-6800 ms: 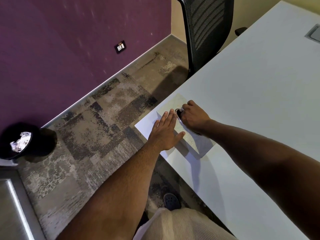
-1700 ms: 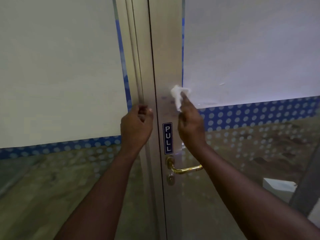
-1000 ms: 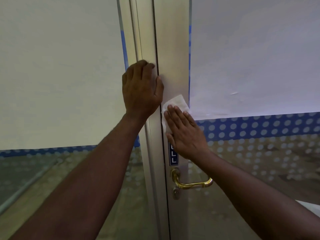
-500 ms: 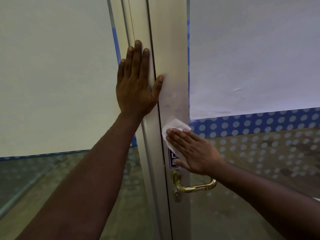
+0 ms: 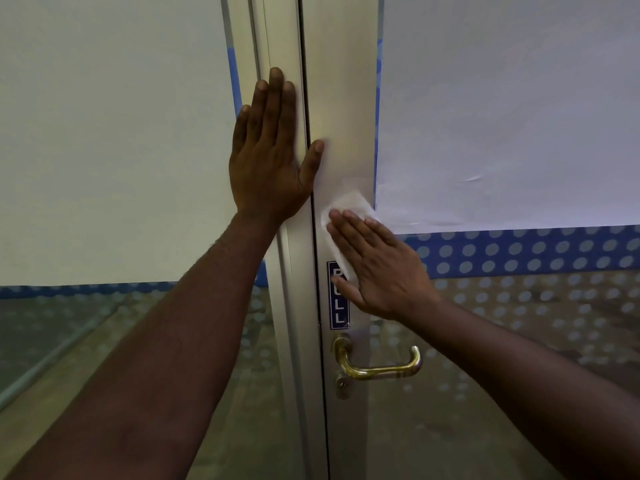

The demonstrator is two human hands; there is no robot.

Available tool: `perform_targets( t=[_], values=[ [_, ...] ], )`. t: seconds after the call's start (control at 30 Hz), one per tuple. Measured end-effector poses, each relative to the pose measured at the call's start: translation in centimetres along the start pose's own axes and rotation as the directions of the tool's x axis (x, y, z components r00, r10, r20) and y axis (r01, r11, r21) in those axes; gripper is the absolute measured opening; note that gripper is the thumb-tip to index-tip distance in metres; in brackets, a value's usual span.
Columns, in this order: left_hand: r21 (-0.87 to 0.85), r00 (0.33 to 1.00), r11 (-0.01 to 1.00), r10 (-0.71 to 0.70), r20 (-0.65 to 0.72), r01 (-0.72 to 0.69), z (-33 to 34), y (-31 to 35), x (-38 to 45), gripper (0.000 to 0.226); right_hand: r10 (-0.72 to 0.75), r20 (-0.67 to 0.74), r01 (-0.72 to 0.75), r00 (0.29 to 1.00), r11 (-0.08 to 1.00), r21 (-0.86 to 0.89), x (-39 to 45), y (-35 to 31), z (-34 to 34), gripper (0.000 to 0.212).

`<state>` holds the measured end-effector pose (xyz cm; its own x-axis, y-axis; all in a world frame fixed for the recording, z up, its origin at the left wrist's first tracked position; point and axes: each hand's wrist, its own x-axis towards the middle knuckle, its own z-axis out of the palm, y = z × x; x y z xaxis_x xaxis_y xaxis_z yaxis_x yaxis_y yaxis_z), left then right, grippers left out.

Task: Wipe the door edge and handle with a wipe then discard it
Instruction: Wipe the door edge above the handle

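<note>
My right hand (image 5: 377,268) presses a white wipe (image 5: 346,207) flat against the silver door edge (image 5: 341,109), just above the blue PULL sign (image 5: 338,306), whose top it partly covers. The wipe shows past my fingertips; the rest is hidden under the palm. My left hand (image 5: 270,157) lies flat and open on the door frame (image 5: 277,36) to the left of the gap, thumb reaching onto the door edge. The brass handle (image 5: 381,367) sits below my right hand, untouched, with a keyhole under it.
Frosted glass panels with a blue dotted band (image 5: 519,251) fill both sides of the door. Through the lower clear glass I see carpeted floor (image 5: 502,410).
My right hand has slid the wipe upward along the door edge, uncovering more of the PULL sign. My left hand stays flat on the frame.
</note>
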<state>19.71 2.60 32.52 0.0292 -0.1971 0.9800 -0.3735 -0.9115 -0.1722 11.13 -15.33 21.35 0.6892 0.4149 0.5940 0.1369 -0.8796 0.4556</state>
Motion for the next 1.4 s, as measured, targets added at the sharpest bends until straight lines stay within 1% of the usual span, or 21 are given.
perform_targets(
  t=[0.07,0.13,0.2,0.27,0.3,0.37,0.43,0.47,0.53,0.6,0.67,0.73,0.77,0.83,0.87,0.93,1.03,1.13,1.2,1.27,1.4],
  values=[
    [0.015,1.000,1.000,-0.008,0.002,0.008,0.1,0.0,-0.1,0.071,0.089,-0.054,-0.086,0.995,0.995,0.058,1.4,-0.7,-0.9,0.079],
    [0.022,1.000,1.000,-0.012,0.003,0.012,0.2,0.0,-0.1,0.070,0.125,-0.075,-0.116,0.989,0.987,0.115,2.1,-1.6,-1.2,0.080],
    [0.028,1.000,1.000,-0.012,0.000,0.012,0.2,0.0,-0.1,0.070,0.070,-0.047,-0.063,0.996,0.988,0.138,1.5,-2.1,-0.5,0.080],
    [0.028,1.000,1.000,-0.006,-0.001,0.006,0.1,0.0,0.0,0.070,-0.022,-0.015,0.024,1.000,0.992,0.120,0.1,-1.7,0.4,0.079],
    [0.027,1.000,1.000,-0.003,-0.004,0.003,0.1,0.0,0.0,0.070,-0.036,-0.011,0.037,0.999,0.994,0.106,-0.3,-1.3,0.7,0.078],
    [0.027,1.000,1.000,0.002,-0.008,-0.002,0.1,0.1,-0.1,0.070,0.062,-0.028,-0.059,0.998,0.994,0.095,0.0,-0.5,0.5,0.078],
    [0.031,1.000,1.000,-0.003,0.001,0.003,0.2,0.2,0.0,0.070,0.234,-0.089,-0.219,0.968,0.964,0.149,1.8,-0.5,-0.7,0.078],
    [0.032,1.000,0.999,-0.008,0.005,0.008,0.1,0.2,0.0,0.070,0.267,-0.113,-0.245,0.957,0.952,0.182,2.7,-0.9,-1.2,0.078],
    [0.033,1.000,0.999,-0.012,0.007,0.012,0.0,0.2,0.0,0.071,0.208,-0.102,-0.188,0.973,0.966,0.180,3.2,-2.0,-1.0,0.078],
    [0.027,1.000,1.000,-0.003,0.007,0.003,0.0,0.0,0.1,0.071,0.107,-0.050,-0.099,0.993,0.985,0.138,1.7,-2.4,0.2,0.078],
    [0.021,1.000,1.000,0.004,0.007,-0.004,0.0,0.0,0.2,0.071,0.051,-0.005,-0.051,0.999,0.994,0.095,-0.3,-1.9,1.1,0.077],
    [0.020,1.000,1.000,0.000,0.012,0.000,0.0,0.0,0.1,0.071,0.079,0.004,-0.079,0.997,0.995,0.059,-0.9,-0.9,0.9,0.078],
    [0.018,1.000,1.000,-0.005,0.016,0.005,0.0,0.0,0.1,0.071,0.133,-0.011,-0.132,0.991,0.990,0.056,-0.4,-0.6,0.3,0.079],
    [0.013,1.000,1.000,-0.010,0.020,0.010,0.1,0.1,0.0,0.071,0.253,-0.072,-0.245,0.965,0.964,0.103,1.5,-0.6,-1.2,0.080],
    [0.013,1.000,1.000,-0.008,0.016,0.008,0.0,0.0,0.0,0.071,0.272,-0.089,-0.259,0.958,0.956,0.135,2.4,-1.0,-1.6,0.080],
    [0.016,1.000,1.000,-0.003,0.010,0.003,0.0,0.0,-0.1,0.070,0.213,-0.070,-0.201,0.975,0.969,0.144,2.8,-2.3,-1.2,0.080],
    [0.019,1.000,1.000,0.007,0.011,-0.007,0.0,-0.1,0.0,0.070,0.098,0.006,-0.098,0.995,0.989,0.107,0.2,-2.9,0.8,0.080],
    [0.020,1.000,1.000,0.004,0.010,-0.004,0.0,0.0,-0.1,0.070,0.151,-0.003,-0.150,0.989,0.985,0.081,-0.8,-2.0,0.7,0.082],
    [0.020,1.000,1.000,-0.002,0.017,0.002,0.0,0.1,-0.2,0.070,0.253,-0.036,-0.247,0.967,0.960,0.134,0.6,-2.2,-0.6,0.084],
    [0.024,1.000,1.000,-0.001,0.019,0.001,0.0,0.0,-0.2,0.070,0.293,-0.053,-0.279,0.955,0.942,0.184,1.9,-3.1,-1.2,0.086],
    [0.011,1.000,1.000,0.005,0.016,-0.006,-0.1,0.0,-0.1,0.070,0.153,0.029,-0.155,0.988,0.981,0.117,-0.6,-3.5,0.3,0.090]
  ],
)
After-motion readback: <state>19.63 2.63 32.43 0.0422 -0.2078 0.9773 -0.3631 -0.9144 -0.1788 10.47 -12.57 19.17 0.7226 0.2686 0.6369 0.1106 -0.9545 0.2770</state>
